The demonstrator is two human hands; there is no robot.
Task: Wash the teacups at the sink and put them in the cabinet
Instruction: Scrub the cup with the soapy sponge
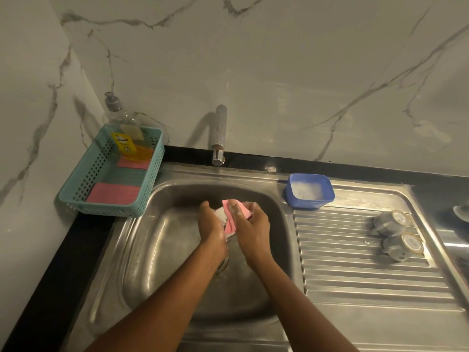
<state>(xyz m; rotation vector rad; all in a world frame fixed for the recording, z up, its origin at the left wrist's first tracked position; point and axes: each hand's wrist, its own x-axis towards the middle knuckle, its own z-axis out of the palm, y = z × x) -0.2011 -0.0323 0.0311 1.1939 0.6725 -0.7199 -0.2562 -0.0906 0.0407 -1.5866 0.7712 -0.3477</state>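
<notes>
Over a steel sink point(162, 250) by marble walls point(279, 59), left grip point(212, 228) holds teacup point(220, 215), right grip point(253, 227) pinches sponge point(232, 219).

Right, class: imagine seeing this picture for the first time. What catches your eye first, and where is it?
The hands over the sink: the left hand grips a white cup, the right hand holds a pink sponge against it. Then the teal basket at left and the blue tub of suds at right, both beside the sink. Two upturned cups sit on the drainer.
</notes>
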